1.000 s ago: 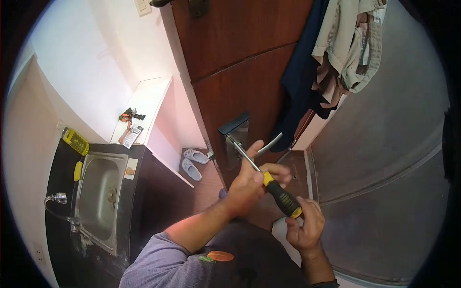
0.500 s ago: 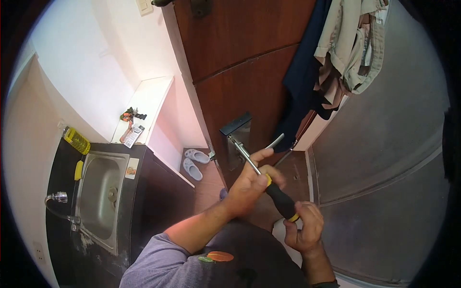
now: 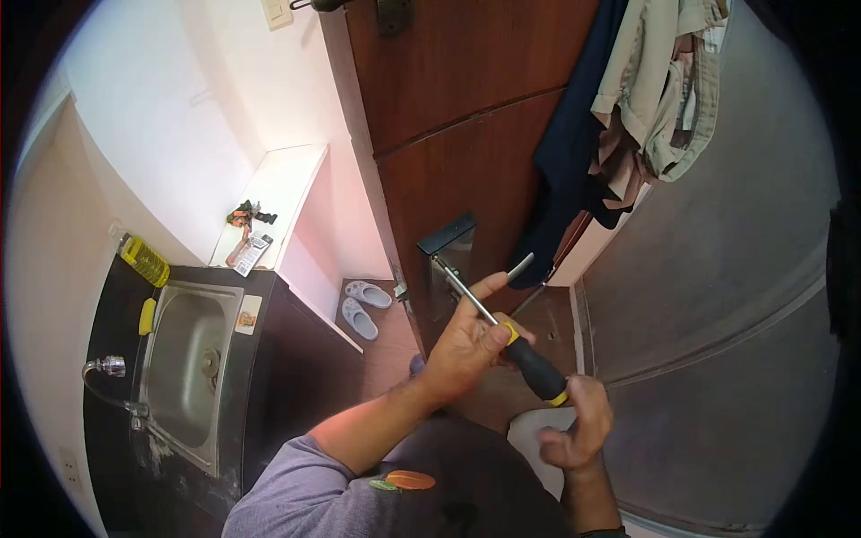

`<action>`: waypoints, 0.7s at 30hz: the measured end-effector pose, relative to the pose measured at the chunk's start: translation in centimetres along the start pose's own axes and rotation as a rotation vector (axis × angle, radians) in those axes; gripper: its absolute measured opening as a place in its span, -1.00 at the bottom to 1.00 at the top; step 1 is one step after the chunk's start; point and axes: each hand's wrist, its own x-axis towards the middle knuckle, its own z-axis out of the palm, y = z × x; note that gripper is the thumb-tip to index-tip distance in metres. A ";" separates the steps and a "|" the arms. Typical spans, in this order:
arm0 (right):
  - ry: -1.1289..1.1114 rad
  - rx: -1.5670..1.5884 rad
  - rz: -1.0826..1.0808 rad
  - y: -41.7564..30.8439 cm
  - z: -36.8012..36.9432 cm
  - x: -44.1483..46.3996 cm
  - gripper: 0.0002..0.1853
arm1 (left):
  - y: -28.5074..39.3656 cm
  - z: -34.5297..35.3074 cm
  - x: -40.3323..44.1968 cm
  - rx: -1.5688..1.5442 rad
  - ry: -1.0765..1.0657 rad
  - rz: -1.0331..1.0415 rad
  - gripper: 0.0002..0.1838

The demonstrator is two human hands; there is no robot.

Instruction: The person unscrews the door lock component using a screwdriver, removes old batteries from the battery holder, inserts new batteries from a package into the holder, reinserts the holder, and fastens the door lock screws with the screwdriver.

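Observation:
A screwdriver (image 3: 538, 371) with a black and yellow handle slants up and left. Its steel shaft reaches a screw area on a metal door lock (image 3: 439, 282) with a black top edge, on the brown wooden door (image 3: 466, 170). My left hand (image 3: 465, 348) is closed around the front of the handle and the collar, index finger stretched along toward a silver lever handle (image 3: 520, 264). My right hand (image 3: 578, 426) is at the butt of the screwdriver, thumb spread away and fingers curled loosely; whether a fingertip touches the butt I cannot tell.
Trousers and dark cloth (image 3: 659, 90) hang over the door's right side. A steel sink (image 3: 188, 359) with a tap is at left. Small items lie on a white ledge (image 3: 291, 170). Grey clogs (image 3: 360, 318) rest on the floor. A grey panel (image 3: 717, 269) stands at right.
My right hand has loosened from the handle's butt, its thumb moving away and down. The screwdriver and my left hand appear slightly shifted right, along with the whole view.

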 end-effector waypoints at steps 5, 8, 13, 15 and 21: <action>-0.234 -0.041 0.266 0.9 -1.1 -1.3 -0.56 | 0.4 2.0 0.2 -0.371 0.027 0.069 -0.27; -0.063 -0.076 0.035 -0.1 -0.3 0.8 -0.56 | -0.4 0.2 0.1 -0.047 0.015 0.022 -0.27; -0.003 -0.065 0.110 -0.4 0.4 -1.3 -0.57 | 0.2 2.0 0.6 -0.493 -0.027 0.063 -0.29; -0.333 0.195 0.568 1.5 -1.1 -2.1 -0.56 | 0.3 1.9 0.5 -0.375 0.089 0.041 -0.28; -0.040 -0.008 -0.068 0.2 0.2 -0.5 -0.70 | -0.6 0.8 0.5 -0.240 0.010 0.109 -0.31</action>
